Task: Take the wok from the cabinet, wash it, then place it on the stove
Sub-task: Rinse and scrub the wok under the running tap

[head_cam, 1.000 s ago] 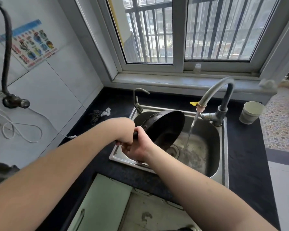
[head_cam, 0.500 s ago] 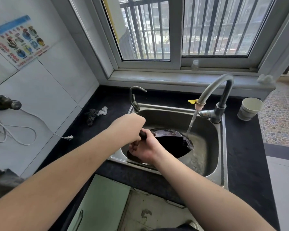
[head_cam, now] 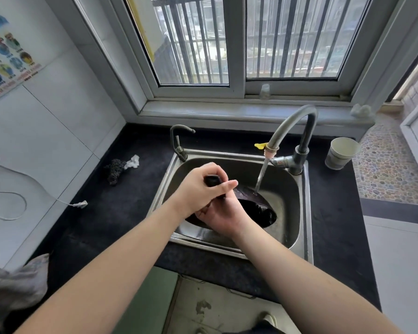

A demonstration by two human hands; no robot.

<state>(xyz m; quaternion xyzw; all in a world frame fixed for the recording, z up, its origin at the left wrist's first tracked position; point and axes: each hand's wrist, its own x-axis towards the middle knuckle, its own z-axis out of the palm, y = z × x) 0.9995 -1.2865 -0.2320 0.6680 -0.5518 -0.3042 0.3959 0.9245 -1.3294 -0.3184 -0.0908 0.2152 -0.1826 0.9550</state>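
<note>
- The wok [head_cam: 256, 208] is in the sink [head_cam: 297, 227], under running water: washing is in progress.
- The left hand [head_cam: 200, 189] grips its handle; the right hand [head_cam: 223, 213] holds it below.
- The stove step is not yet done.

Sink [head_cam: 305, 213]: brushed stainless steel, dull sheen, water-streaked inside the basin.
Wok [head_cam: 256, 209]: dark metal, matt black, wet and glistening under the running water.
Wok handle [head_cam: 212, 181]: black, smooth, semi-gloss; material not determinable.
Tall faucet [head_cam: 290, 124]: grey metal, satin finish; pale plastic tip at the spout.
Small tap [head_cam: 179, 141]: tarnished metal, dull.
Countertop [head_cam: 106, 213]: black, matt, finely speckled.
Wall tiles [head_cam: 46, 131]: white ceramic, smooth, glossy.
Scouring pad [head_cam: 115, 168]: dark, coarse, wiry mesh.
Cup [head_cam: 341, 153]: paper-like, matt, off-white.
Window frame [head_cam: 237, 68]: smooth, white, low gloss.
</note>
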